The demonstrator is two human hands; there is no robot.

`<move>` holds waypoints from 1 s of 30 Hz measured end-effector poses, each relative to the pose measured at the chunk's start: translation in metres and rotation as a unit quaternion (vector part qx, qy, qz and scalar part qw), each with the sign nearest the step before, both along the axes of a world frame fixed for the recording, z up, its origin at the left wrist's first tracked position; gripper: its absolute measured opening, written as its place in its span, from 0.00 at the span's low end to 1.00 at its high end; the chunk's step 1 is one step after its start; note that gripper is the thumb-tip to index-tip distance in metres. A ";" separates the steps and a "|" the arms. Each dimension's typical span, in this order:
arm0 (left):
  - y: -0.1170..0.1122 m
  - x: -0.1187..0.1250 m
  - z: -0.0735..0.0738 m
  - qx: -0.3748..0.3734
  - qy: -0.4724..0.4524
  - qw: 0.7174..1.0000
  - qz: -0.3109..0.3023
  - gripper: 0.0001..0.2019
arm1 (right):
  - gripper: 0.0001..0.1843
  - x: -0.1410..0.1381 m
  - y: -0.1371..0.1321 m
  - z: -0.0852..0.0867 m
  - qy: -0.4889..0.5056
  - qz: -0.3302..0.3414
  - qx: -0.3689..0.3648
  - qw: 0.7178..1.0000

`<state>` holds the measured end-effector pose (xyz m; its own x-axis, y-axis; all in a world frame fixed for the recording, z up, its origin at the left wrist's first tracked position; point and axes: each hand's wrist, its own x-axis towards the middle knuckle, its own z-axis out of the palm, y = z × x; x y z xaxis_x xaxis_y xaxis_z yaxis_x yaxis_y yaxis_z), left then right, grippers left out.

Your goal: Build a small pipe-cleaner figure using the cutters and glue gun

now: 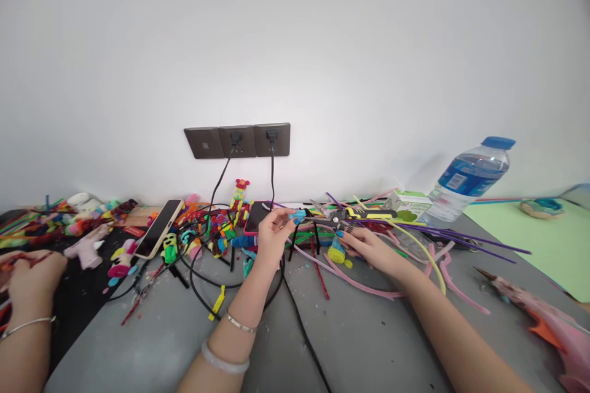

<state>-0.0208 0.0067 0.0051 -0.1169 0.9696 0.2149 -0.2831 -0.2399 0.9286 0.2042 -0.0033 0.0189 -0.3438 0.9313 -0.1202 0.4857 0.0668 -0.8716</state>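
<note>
Blue piece (297, 215) pinched in left hand (274, 232) above the bench (369, 344), long axis roughly 9-to-3 o'clock. Pliers (336, 220) at its 3 o'clock, nose toward 9, contact unclear; right hand (366, 247), farther off at 4 o'clock, grip wrapped round their handles.

Craft workspace: purple fuzzy stems (437, 233), multicoloured fuzzy figures (238, 197) and yellow-and-black-handled pliers (373, 213) near the grey bench's (359, 338) back edge.

A hand fits between the black cable (302, 328) and right forearm (442, 322).
</note>
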 end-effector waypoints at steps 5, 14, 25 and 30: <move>-0.001 0.001 -0.002 -0.008 -0.008 1.000 -0.006 0.12 | 0.35 0.002 0.001 0.000 0.011 0.019 -0.015 1.000; -0.001 0.002 -0.005 -0.010 -0.018 1.000 -0.008 0.11 | 0.34 0.005 0.003 -0.004 0.015 0.035 -0.014 0.999; -0.003 0.003 -0.002 -0.019 -0.033 0.999 -0.009 0.11 | 0.34 0.005 0.002 -0.004 0.019 0.036 -0.013 0.999; -0.002 0.003 -0.003 -0.022 -0.034 0.999 -0.006 0.12 | 0.33 0.007 0.002 -0.006 0.020 0.037 -0.014 0.999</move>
